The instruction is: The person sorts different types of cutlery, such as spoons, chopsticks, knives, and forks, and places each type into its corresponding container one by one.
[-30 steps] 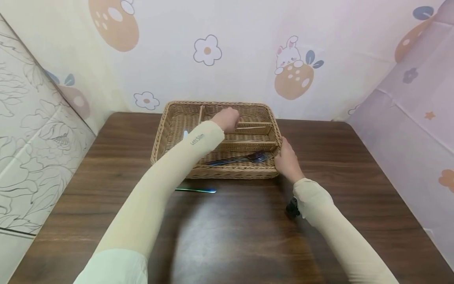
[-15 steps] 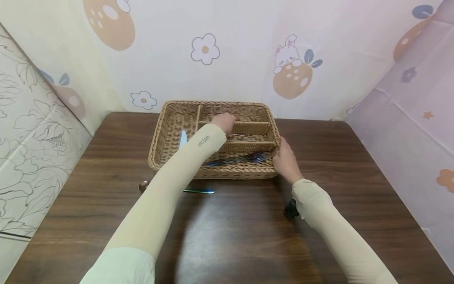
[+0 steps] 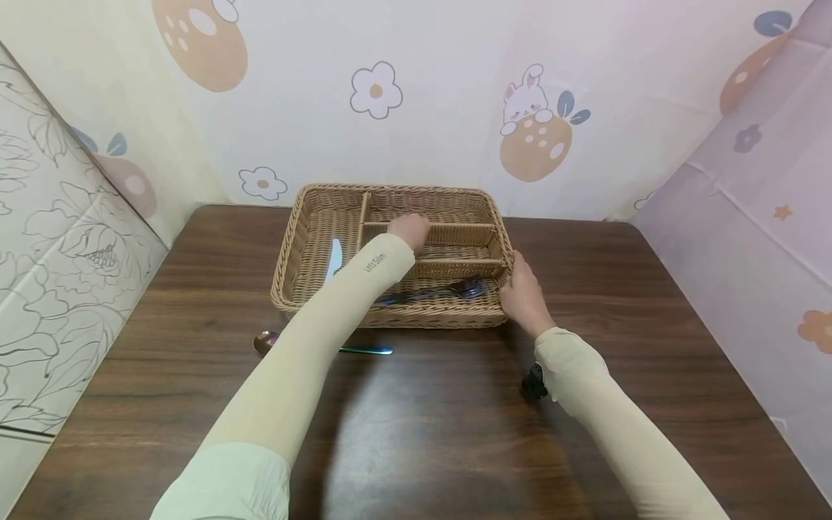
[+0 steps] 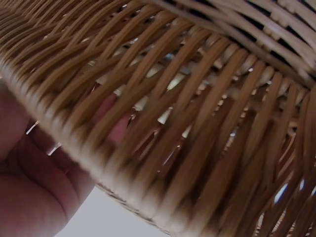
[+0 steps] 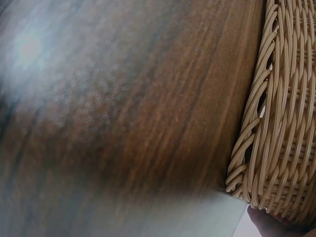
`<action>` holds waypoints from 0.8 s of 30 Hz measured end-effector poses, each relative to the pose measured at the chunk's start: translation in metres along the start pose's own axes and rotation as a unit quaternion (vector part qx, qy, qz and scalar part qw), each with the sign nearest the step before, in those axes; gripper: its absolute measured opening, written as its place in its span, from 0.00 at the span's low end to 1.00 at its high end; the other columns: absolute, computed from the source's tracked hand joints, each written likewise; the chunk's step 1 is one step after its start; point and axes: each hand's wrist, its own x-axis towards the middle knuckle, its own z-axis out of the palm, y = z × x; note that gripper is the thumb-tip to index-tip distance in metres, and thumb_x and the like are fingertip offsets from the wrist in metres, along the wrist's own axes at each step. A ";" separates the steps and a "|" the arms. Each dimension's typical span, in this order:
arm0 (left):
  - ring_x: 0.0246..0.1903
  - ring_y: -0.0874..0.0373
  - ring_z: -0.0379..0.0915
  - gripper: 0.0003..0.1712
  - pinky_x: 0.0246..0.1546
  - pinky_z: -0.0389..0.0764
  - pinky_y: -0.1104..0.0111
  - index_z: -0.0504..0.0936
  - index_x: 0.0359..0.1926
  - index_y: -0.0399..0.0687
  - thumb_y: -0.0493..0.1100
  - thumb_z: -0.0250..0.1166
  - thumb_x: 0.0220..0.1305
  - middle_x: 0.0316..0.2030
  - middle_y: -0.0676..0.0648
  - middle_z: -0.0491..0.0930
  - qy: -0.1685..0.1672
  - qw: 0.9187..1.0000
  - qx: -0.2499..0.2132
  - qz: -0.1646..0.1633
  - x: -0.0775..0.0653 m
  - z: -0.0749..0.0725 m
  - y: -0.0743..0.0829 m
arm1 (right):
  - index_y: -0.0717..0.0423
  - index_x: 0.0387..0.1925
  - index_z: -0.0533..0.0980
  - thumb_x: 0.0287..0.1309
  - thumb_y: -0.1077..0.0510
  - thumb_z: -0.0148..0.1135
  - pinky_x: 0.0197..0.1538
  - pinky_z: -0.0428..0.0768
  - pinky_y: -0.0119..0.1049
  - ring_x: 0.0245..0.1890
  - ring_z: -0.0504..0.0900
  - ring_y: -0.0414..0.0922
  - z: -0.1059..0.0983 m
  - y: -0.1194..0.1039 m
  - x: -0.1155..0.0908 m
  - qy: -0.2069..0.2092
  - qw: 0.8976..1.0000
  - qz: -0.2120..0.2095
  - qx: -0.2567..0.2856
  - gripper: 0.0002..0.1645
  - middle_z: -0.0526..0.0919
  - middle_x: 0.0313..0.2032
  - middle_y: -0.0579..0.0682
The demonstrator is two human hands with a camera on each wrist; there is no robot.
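A wicker basket (image 3: 286, 249) with dividers stands against the back wall on the table. My left hand (image 3: 409, 230) reaches into its middle right-hand compartment, fingers pointing down and mostly hidden. In the left wrist view the left hand (image 4: 39, 182) shows behind the woven wicker (image 4: 163, 113); I cannot tell whether it holds anything. My right hand (image 3: 523, 295) grips the basket's right end near the front corner. A dark bluish fork (image 3: 468, 289) lies in the front compartment. A pale knife blade (image 3: 334, 258) shows in the left compartment, partly behind my left sleeve.
On the table (image 3: 442, 433), in front of the basket, lies a spoon (image 3: 265, 341) with a shiny green-blue handle (image 3: 367, 350); my left forearm crosses over its middle. A patterned wall covering (image 3: 442, 130) rises right behind the basket.
My left hand has moved slightly towards me, from the rear divider down into the middle compartment. A thin pale stick seen beside it earlier no longer shows. The right hand keeps its hold.
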 end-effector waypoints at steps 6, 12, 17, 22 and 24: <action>0.38 0.53 0.79 0.23 0.36 0.83 0.60 0.69 0.66 0.47 0.36 0.51 0.71 0.49 0.44 0.80 0.006 1.000 -0.015 -0.006 0.006 0.009 -0.003 | 0.69 0.71 0.45 0.63 0.70 0.34 0.67 0.56 0.56 0.66 0.56 0.64 -0.001 0.000 0.002 0.000 1.000 -0.003 -0.001 0.35 0.55 0.67 0.71; 0.40 0.51 0.79 0.18 0.37 0.83 0.59 0.77 0.58 0.46 0.35 0.51 0.71 0.48 0.44 0.81 0.002 0.999 -0.036 -0.011 0.007 0.008 -0.005 | 0.71 0.71 0.45 0.62 0.70 0.34 0.68 0.56 0.57 0.66 0.56 0.64 -0.002 -0.002 0.002 0.002 1.000 -0.004 -0.002 0.35 0.55 0.66 0.72; 0.38 0.52 0.80 0.17 0.36 0.83 0.60 0.78 0.58 0.45 0.36 0.51 0.72 0.49 0.43 0.80 0.003 1.000 -0.024 -0.013 0.006 0.009 -0.005 | 0.71 0.71 0.45 0.61 0.70 0.34 0.67 0.57 0.57 0.66 0.57 0.64 -0.002 -0.002 0.002 0.004 1.000 -0.003 -0.003 0.35 0.56 0.66 0.72; 0.41 0.51 0.79 0.19 0.39 0.83 0.59 0.76 0.60 0.45 0.36 0.50 0.72 0.52 0.42 0.78 0.005 1.000 -0.018 -0.009 0.005 0.010 -0.004 | 0.71 0.71 0.45 0.61 0.70 0.34 0.67 0.57 0.57 0.66 0.57 0.65 -0.001 -0.001 0.001 0.004 1.000 0.001 -0.003 0.35 0.56 0.66 0.72; 0.42 0.52 0.79 0.19 0.40 0.83 0.61 0.75 0.61 0.45 0.36 0.49 0.73 0.53 0.42 0.78 0.010 1.000 -0.018 -0.004 0.005 0.012 -0.003 | 0.70 0.71 0.45 0.62 0.70 0.34 0.67 0.57 0.57 0.66 0.57 0.65 0.000 0.000 0.001 0.003 1.000 0.001 -0.003 0.35 0.56 0.66 0.72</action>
